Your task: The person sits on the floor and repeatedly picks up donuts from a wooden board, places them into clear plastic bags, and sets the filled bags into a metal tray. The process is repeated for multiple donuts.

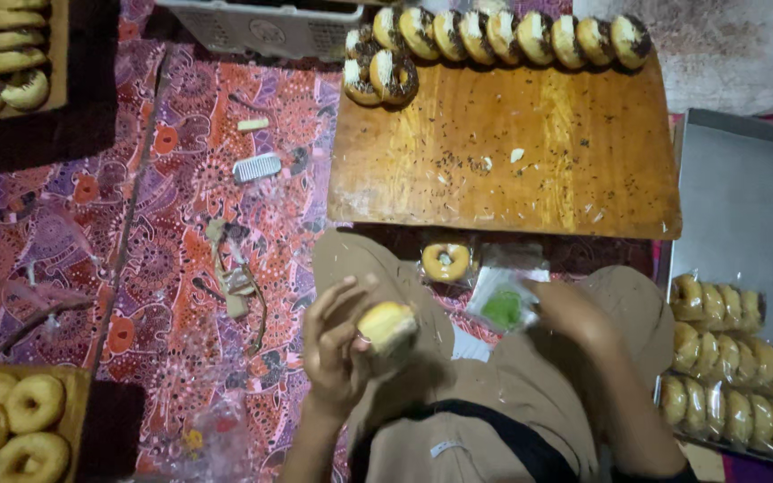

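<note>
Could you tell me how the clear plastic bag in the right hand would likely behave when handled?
The clear plastic bag looks thin and crinkled, so probably floppy and very light. Its glossy film may be slippery in the right hand. It seems unlikely to hold its mouth open unaided.

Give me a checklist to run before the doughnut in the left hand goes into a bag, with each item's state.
1. Doughnut held firmly in the left hand: ok, fingers wrap around it above the lap.
2. Right hand has a clear bag: ok, it touches a clear bag with a green patch.
3. Bag mouth open: cannot tell, the plastic is blurred.
4. Room on the metal tray for packed pieces: ok, bagged doughnuts fill only its near end.
5. Wooden board clean: not ok, crumbs and sprinkles lie across it.
6. More topped doughnuts waiting: ok, a row stands along the board's far edge.
</note>
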